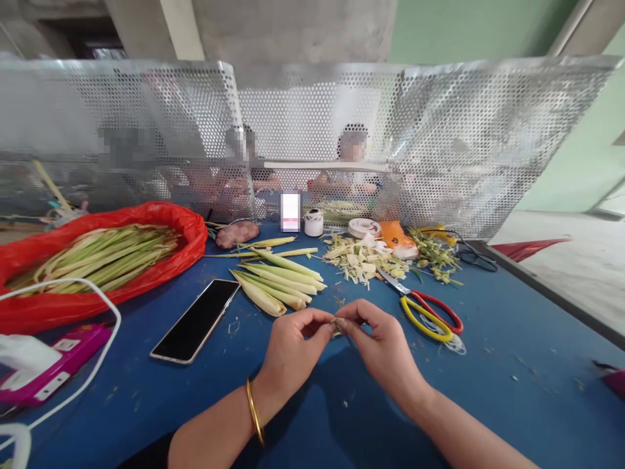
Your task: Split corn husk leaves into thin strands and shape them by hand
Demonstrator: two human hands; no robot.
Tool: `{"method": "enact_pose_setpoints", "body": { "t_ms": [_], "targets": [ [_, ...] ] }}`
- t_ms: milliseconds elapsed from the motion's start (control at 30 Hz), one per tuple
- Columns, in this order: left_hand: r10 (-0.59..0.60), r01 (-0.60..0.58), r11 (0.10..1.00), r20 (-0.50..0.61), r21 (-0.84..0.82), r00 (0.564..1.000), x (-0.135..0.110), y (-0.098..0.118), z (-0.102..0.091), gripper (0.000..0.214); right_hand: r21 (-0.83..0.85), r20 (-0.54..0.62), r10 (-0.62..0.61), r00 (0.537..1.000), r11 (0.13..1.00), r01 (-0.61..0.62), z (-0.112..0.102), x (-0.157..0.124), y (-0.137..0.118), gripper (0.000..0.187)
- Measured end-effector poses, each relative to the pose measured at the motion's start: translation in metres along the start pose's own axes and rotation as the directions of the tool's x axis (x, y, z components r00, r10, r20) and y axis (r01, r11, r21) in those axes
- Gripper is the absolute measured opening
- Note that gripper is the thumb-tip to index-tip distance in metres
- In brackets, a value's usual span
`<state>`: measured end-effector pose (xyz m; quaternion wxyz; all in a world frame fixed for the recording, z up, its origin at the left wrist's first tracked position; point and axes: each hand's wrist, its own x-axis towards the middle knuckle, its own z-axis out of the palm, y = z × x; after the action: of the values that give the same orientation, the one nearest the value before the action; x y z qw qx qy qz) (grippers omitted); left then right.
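Observation:
My left hand (295,345), with a gold bangle (254,412) on its wrist, pinches a small piece of plant material (336,323) between thumb and forefinger. Fingertip to fingertip with it, my right hand (378,342) pinches the same piece. Most of that piece is hidden by the fingers, so its exact shape cannot be made out. Just beyond the hands lies a fan of pale green leaf stalks (280,283). Right of my right hand, scissors (430,316) with one red and one yellow handle lie on the blue table (312,423), over some white thread (455,344).
At left are a red bag (193,238) of long green leaves, a black-screened phone (198,319) and a purple power strip (78,355) with white cable. Farther back lie cut pale pieces (354,257), a tape roll (364,227) and green sprigs (434,254). People sit behind the perforated metal screen (312,111).

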<state>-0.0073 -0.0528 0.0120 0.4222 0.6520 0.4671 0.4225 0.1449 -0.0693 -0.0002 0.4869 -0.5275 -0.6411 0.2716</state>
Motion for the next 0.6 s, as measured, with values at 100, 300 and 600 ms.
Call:
{"method": "enact_pose_setpoints", "body": {
  "t_ms": [100, 300, 600],
  "targets": [
    [-0.022, 0.022, 0.999, 0.008, -0.037, 1.000, -0.0007, -0.0009, -0.0002, 0.014, 0.008, -0.025, -0.002, 1.000, 1.000, 0.002, 0.0013, -0.0004, -0.0009, 0.014],
    [-0.073, 0.080, 0.966, 0.034, -0.248, 0.997, 0.0006, -0.0037, 0.0013, 0.009, -0.042, -0.021, -0.072, 0.997, 0.997, 0.071, 0.0038, -0.0021, -0.0040, 0.019],
    [-0.242, 0.262, 0.836, 0.105, -0.482, 0.965, 0.0004, -0.0034, 0.0034, 0.004, -0.181, 0.015, -0.109, 0.994, 0.977, 0.110, 0.0033, -0.0043, 0.0024, 0.023]
  ]
}}
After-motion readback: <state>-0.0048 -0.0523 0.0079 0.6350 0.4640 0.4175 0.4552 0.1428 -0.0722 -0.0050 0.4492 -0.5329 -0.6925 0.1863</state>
